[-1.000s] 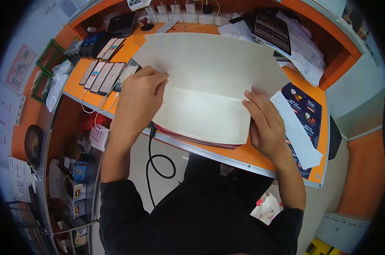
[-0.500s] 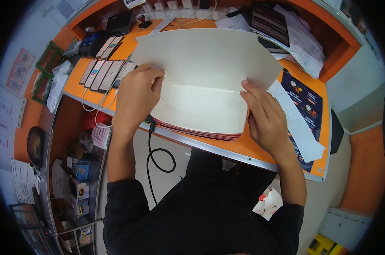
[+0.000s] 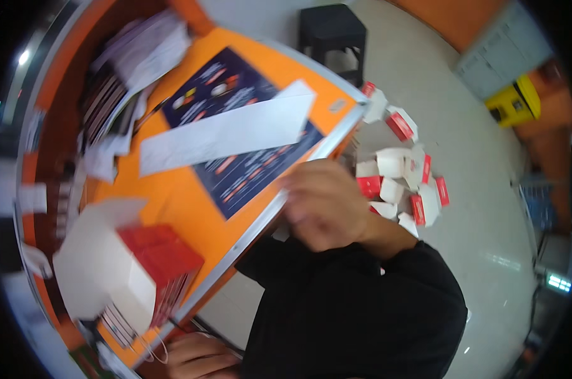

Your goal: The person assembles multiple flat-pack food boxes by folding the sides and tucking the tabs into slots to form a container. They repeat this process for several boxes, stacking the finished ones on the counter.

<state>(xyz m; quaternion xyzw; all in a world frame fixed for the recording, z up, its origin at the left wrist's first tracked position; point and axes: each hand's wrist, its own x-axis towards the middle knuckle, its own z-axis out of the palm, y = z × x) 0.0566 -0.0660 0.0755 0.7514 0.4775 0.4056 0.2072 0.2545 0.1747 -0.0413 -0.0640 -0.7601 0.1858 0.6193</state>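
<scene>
A folded cardboard box stands on the orange table, with a red side panel (image 3: 162,256) and a large pale flap (image 3: 93,259) spread behind it. More flat red-edged card is layered under it. My left hand (image 3: 200,359) shows at the lower edge, just off the table's front, its fingers loosely bent side by side with nothing seen in them. My right hand (image 3: 324,205) is beyond the table's metal-trimmed edge, clear of the box. Motion smears its fingers, so their closing does not show.
On the table (image 3: 185,189) lie a dark printed sheet (image 3: 235,189), a long white paper strip (image 3: 229,129) and a pile of papers (image 3: 144,57). Several red-and-white boxes (image 3: 392,165) are scattered on the floor beside a black stool (image 3: 333,28). A yellow case (image 3: 516,101) stands farther off.
The view has swung to the right. Both hands have let go of the box's flap and come away from it. The box has stayed on the table, and the floor boxes have come into sight.
</scene>
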